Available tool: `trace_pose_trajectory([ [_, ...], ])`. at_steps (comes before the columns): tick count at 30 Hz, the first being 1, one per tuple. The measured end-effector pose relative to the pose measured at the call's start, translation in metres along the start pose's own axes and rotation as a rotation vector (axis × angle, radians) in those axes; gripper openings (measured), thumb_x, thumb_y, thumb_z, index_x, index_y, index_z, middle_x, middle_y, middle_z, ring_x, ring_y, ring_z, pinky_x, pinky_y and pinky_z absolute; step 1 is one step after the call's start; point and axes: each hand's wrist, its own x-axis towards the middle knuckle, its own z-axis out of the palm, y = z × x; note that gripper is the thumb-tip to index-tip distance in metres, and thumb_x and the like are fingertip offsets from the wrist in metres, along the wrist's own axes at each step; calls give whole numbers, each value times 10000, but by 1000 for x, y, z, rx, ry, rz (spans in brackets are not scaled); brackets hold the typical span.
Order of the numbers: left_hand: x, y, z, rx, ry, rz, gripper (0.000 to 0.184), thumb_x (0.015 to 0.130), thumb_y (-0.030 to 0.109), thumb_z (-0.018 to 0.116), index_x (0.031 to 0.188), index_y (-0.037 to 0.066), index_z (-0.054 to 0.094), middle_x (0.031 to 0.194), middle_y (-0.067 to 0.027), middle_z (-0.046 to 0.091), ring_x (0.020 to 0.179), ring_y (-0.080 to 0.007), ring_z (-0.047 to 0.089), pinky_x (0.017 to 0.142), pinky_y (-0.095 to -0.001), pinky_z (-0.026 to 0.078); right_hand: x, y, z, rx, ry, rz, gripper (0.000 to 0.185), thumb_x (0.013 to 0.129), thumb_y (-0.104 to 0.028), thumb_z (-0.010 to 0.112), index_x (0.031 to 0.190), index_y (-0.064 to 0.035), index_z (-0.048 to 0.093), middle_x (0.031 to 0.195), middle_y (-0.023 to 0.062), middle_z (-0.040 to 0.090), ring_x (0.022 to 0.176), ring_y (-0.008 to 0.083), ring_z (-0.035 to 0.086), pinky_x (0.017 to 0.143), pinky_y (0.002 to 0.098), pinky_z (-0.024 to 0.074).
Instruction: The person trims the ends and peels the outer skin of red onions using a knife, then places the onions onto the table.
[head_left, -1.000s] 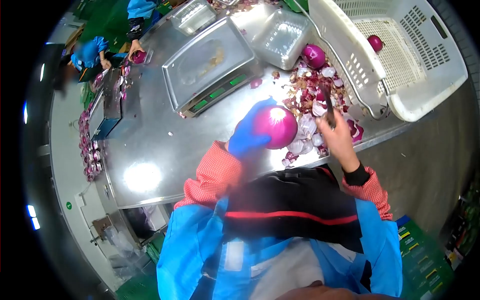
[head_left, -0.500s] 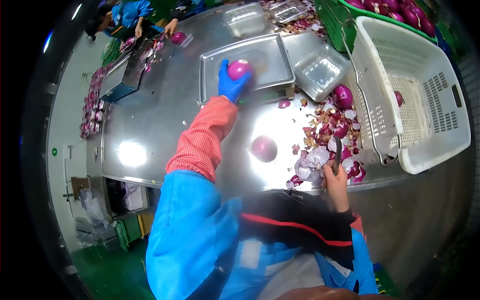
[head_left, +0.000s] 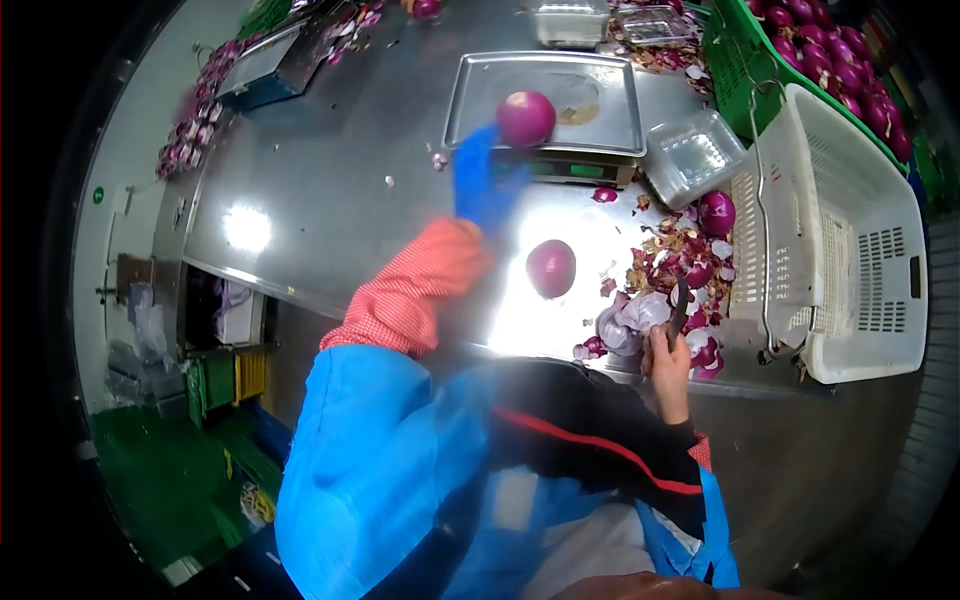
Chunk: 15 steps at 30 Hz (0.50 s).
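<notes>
My left hand [head_left: 486,182], in a blue glove, is blurred just below a peeled purple onion [head_left: 526,119]. It looks open and holds nothing. That onion rests on a metal tray [head_left: 610,82], which lies on a scale [head_left: 575,170] with a lit green display. Bare and closed, my right hand [head_left: 668,362] grips a knife [head_left: 681,303] with its dark curved blade pointing up. Beside the blade lies a pale, papery clump of onion skin [head_left: 638,318]. Another purple onion [head_left: 551,268] sits on the steel table [head_left: 330,210] between my hands.
Onion peelings [head_left: 660,255] lie scattered on the right, near an unpeeled onion [head_left: 716,213]. A clear plastic tub [head_left: 695,155] adjoins the scale. Farther right are a white slotted basket [head_left: 875,365] and a green crate [head_left: 735,75] of onions. A metal box [head_left: 262,75] stands far left.
My left hand has let go of the onion on the tray and drawn back toward me. The view has shifted, and the co-worker at the far left is out of sight. My right hand still holds the knife.
</notes>
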Motion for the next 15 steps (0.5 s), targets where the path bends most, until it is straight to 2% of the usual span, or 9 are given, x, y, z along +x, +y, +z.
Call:
trace_pose_trajectory([
  [2,-49,-13,25,168,22,297,630,785,233,745,1304,5,470,1250,-187,531,1159,-342,515,1014,-403,404,1,10,-5,16,-14,25,205,961,-220,582,835,-72,516,610,-42,456,444,43,393,400,220,309],
  [4,-88,-14,55,-167,-124,270,544,762,180,734,1258,71,538,1151,-149,570,1120,-343,534,946,-428,451,-1,12,-6,-4,-15,5,194,956,-214,588,845,-72,515,612,-39,459,449,42,399,402,221,312],
  [6,-102,22,58,-183,-270,280,503,762,178,729,1226,71,564,1133,-136,584,1102,-344,542,938,-435,450,0,17,-11,-44,16,-27,185,951,-210,596,856,-73,517,613,-38,460,452,42,405,402,221,313],
  [8,-114,32,69,-181,-292,312,452,783,185,711,1202,75,583,1116,-145,595,1059,-348,562,913,-430,465,4,27,-18,-98,79,-74,177,946,-207,604,866,-73,520,613,-38,459,455,44,412,400,220,312],
  [9,-112,40,71,-267,-328,299,415,808,195,688,1197,86,592,1101,-156,603,1013,-342,583,882,-431,483,2,23,-15,-123,126,-119,159,937,-198,615,899,-68,533,618,-37,468,458,45,424,396,224,312],
  [12,-107,46,72,-224,-560,163,429,824,225,687,1214,72,594,1153,-138,593,1040,-294,586,920,-401,465,-11,-4,3,-230,170,-176,169,939,-203,610,866,-64,549,612,-36,479,453,47,426,393,225,306],
  [13,-106,49,72,-196,-535,197,420,844,227,661,1235,92,588,1135,-140,596,1012,-290,596,892,-401,486,-10,1,-3,-211,148,-127,180,939,-206,609,849,-61,553,606,-35,482,449,47,422,393,226,305],
  [15,-103,54,72,-200,-612,118,421,840,223,656,1237,100,589,1117,-134,602,1001,-292,595,881,-402,492,-8,14,-19,-172,110,-27,204,941,-211,606,815,-57,561,596,-32,488,440,46,416,392,227,301],
])
